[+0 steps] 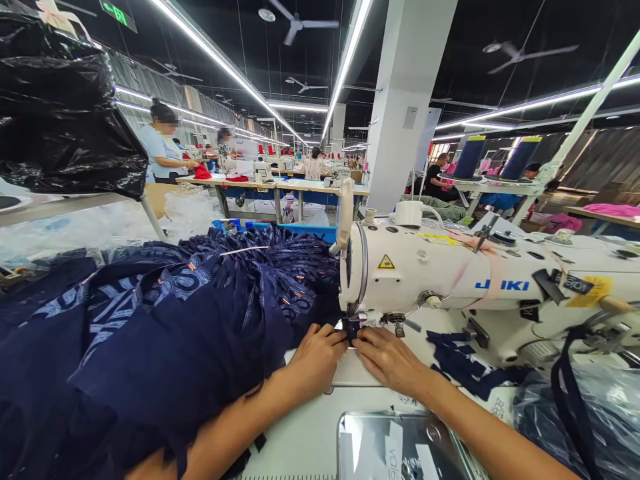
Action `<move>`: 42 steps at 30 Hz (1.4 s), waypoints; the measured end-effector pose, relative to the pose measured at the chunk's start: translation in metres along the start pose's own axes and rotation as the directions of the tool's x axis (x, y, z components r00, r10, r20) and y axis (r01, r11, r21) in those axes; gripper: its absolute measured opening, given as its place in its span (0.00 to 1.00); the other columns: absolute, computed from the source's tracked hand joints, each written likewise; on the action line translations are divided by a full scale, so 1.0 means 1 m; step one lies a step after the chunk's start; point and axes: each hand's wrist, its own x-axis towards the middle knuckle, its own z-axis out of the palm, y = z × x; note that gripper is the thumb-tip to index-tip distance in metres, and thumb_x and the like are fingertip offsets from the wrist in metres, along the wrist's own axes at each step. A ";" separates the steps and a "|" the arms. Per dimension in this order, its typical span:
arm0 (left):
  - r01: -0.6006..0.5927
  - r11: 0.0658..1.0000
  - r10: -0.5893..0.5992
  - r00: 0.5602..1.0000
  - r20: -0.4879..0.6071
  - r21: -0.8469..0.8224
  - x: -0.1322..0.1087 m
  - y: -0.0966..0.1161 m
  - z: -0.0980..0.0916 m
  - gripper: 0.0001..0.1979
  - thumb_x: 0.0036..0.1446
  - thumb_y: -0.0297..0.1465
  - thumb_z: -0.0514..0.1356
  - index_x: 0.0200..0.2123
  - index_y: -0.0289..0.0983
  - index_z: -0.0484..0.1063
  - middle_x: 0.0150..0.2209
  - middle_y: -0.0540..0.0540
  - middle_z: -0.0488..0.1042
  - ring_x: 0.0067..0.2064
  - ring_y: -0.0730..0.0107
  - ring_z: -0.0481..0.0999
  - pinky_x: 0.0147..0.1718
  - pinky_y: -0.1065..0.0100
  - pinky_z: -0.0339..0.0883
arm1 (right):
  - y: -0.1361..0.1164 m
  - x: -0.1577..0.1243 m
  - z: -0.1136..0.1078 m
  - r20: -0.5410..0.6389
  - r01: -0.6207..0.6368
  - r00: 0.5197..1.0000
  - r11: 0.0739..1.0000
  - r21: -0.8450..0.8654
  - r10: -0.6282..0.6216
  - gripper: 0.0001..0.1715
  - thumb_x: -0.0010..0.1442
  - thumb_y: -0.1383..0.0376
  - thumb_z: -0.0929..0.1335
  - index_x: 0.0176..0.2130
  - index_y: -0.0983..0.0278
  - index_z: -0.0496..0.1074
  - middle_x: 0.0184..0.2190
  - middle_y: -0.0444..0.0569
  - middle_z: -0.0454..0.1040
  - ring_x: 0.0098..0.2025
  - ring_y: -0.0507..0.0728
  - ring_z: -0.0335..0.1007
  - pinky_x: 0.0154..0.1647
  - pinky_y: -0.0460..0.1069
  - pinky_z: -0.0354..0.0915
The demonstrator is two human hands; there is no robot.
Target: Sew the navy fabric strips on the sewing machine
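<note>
Both hands meet under the needle end of a white sewing machine (400, 260). My left hand (316, 357) has its fingers bent and pressed on the left edge of a small piece of navy fabric (353, 329) by the presser foot. From the other side, my right hand (393, 359) pins the same piece with closed fingers. Most of that piece is hidden by the fingers and the machine head. A large heap of navy garments (200, 333) with pale printed lettering lies left of the machine, close beside my left forearm.
Navy fabric strips (463, 363) lie under the machine arm. A shiny tray (400, 443) with white labels sits at the front edge. A plastic bag (600, 407) is at the right and a black bag (65, 107) at upper left. Thread cones (467, 158) stand behind; people work farther back.
</note>
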 end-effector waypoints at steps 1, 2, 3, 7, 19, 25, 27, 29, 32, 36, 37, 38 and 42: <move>0.001 1.000 -0.001 1.000 -0.002 0.000 0.001 -0.001 -0.001 0.19 0.50 0.18 0.53 0.45 0.36 0.68 0.49 0.47 0.69 0.46 0.63 0.65 0.43 0.61 0.56 | 0.000 0.000 0.001 0.004 -0.001 1.000 1.000 -0.010 0.001 0.13 0.59 0.70 0.59 0.41 0.67 0.69 0.37 0.54 0.70 0.40 0.58 0.67 0.40 0.53 0.67; -0.001 1.000 0.001 1.000 -0.003 -0.001 0.001 -0.001 -0.001 0.19 0.51 0.18 0.53 0.45 0.36 0.68 0.49 0.47 0.69 0.46 0.63 0.64 0.43 0.62 0.56 | 0.001 0.000 0.002 0.009 -0.002 1.000 1.000 -0.019 0.002 0.13 0.59 0.70 0.59 0.42 0.66 0.69 0.38 0.54 0.71 0.40 0.58 0.67 0.40 0.54 0.67; -0.003 1.000 0.003 1.000 -0.004 -0.002 0.002 -0.002 -0.001 0.19 0.51 0.18 0.53 0.46 0.37 0.68 0.49 0.47 0.69 0.46 0.64 0.64 0.43 0.62 0.56 | 0.002 -0.001 0.003 0.014 -0.004 1.000 1.000 -0.028 0.005 0.14 0.59 0.70 0.59 0.42 0.66 0.69 0.38 0.55 0.71 0.40 0.58 0.68 0.40 0.54 0.67; -0.004 1.000 0.004 1.000 -0.007 -0.006 0.005 -0.006 -0.002 0.20 0.50 0.17 0.53 0.45 0.38 0.68 0.49 0.48 0.69 0.46 0.64 0.64 0.42 0.62 0.57 | 0.010 -0.004 0.004 0.048 -0.039 0.998 0.998 -0.045 0.041 0.16 0.58 0.68 0.60 0.44 0.66 0.70 0.42 0.57 0.72 0.41 0.59 0.70 0.38 0.53 0.68; 0.025 0.993 -0.010 0.992 -0.127 0.114 0.013 -0.011 0.008 0.10 0.53 0.22 0.53 0.38 0.33 0.71 0.42 0.42 0.71 0.45 0.60 0.65 0.45 0.58 0.56 | 0.038 0.019 0.031 0.022 -0.227 0.974 0.973 0.034 0.227 0.17 0.60 0.70 0.57 0.38 0.60 0.72 0.26 0.48 0.75 0.28 0.57 0.72 0.31 0.53 0.70; 0.141 0.922 -0.090 0.984 -0.154 0.360 0.010 -0.009 0.020 0.12 0.55 0.24 0.54 0.43 0.29 0.70 0.48 0.33 0.67 0.54 0.47 0.59 0.51 0.46 0.46 | 0.037 0.010 0.013 0.033 -0.065 0.997 0.997 -0.040 0.067 0.18 0.59 0.70 0.57 0.36 0.60 0.73 0.28 0.50 0.76 0.30 0.58 0.72 0.30 0.54 0.70; 0.138 0.926 -0.103 0.988 -0.114 0.353 0.012 -0.012 0.019 0.16 0.55 0.25 0.54 0.47 0.30 0.68 0.51 0.33 0.65 0.55 0.46 0.57 0.53 0.46 0.44 | 0.032 0.009 0.004 0.017 -0.001 1.000 0.997 -0.071 0.002 0.20 0.60 0.71 0.55 0.36 0.59 0.73 0.32 0.50 0.76 0.31 0.57 0.72 0.29 0.52 0.69; 0.113 0.937 -0.091 0.993 -0.081 0.330 0.015 -0.015 0.017 0.18 0.55 0.27 0.54 0.50 0.31 0.66 0.52 0.35 0.64 0.57 0.46 0.55 0.54 0.46 0.41 | 0.027 0.008 -0.001 -0.010 -0.004 1.000 0.997 -0.076 0.003 0.20 0.61 0.71 0.55 0.37 0.59 0.73 0.35 0.51 0.76 0.32 0.57 0.72 0.28 0.51 0.68; 0.083 0.952 -0.072 0.996 -0.049 0.296 0.021 -0.017 0.013 0.18 0.56 0.28 0.53 0.50 0.33 0.66 0.52 0.38 0.64 0.58 0.46 0.54 0.55 0.45 0.40 | 0.024 0.008 0.002 -0.020 -0.051 0.999 0.996 -0.077 0.050 0.18 0.60 0.72 0.56 0.36 0.62 0.72 0.33 0.52 0.76 0.32 0.58 0.71 0.29 0.51 0.68; 0.084 0.957 -0.081 0.996 -0.022 0.279 0.024 -0.017 0.008 0.17 0.56 0.28 0.53 0.49 0.34 0.67 0.51 0.39 0.66 0.58 0.47 0.54 0.55 0.45 0.41 | 0.022 0.008 0.012 -0.005 -0.088 0.996 0.992 -0.096 0.088 0.15 0.58 0.73 0.58 0.33 0.64 0.72 0.28 0.49 0.76 0.30 0.58 0.71 0.31 0.51 0.67; 0.084 0.957 -0.081 0.996 -0.022 0.279 0.024 -0.017 0.008 0.17 0.56 0.28 0.53 0.49 0.34 0.67 0.51 0.39 0.66 0.58 0.47 0.54 0.55 0.45 0.41 | 0.021 0.008 0.013 -0.008 -0.097 0.995 0.989 -0.109 0.097 0.15 0.58 0.73 0.58 0.33 0.64 0.72 0.28 0.49 0.76 0.30 0.58 0.71 0.31 0.51 0.67; 0.082 0.957 -0.079 0.997 -0.022 0.279 0.025 -0.017 0.008 0.16 0.56 0.28 0.52 0.49 0.34 0.67 0.51 0.39 0.66 0.57 0.47 0.55 0.56 0.46 0.41 | 0.021 0.008 0.014 -0.011 -0.104 0.995 0.987 -0.125 0.103 0.15 0.58 0.72 0.59 0.33 0.64 0.72 0.29 0.49 0.76 0.31 0.58 0.71 0.31 0.51 0.67; 0.070 0.958 -0.062 0.997 -0.038 0.279 0.025 -0.018 0.009 0.16 0.56 0.28 0.53 0.48 0.34 0.68 0.50 0.39 0.67 0.57 0.48 0.56 0.56 0.46 0.41 | 0.016 0.007 0.016 -0.015 -0.132 0.991 0.971 -0.202 0.132 0.14 0.58 0.71 0.59 0.35 0.62 0.73 0.27 0.48 0.76 0.29 0.58 0.70 0.27 0.49 0.65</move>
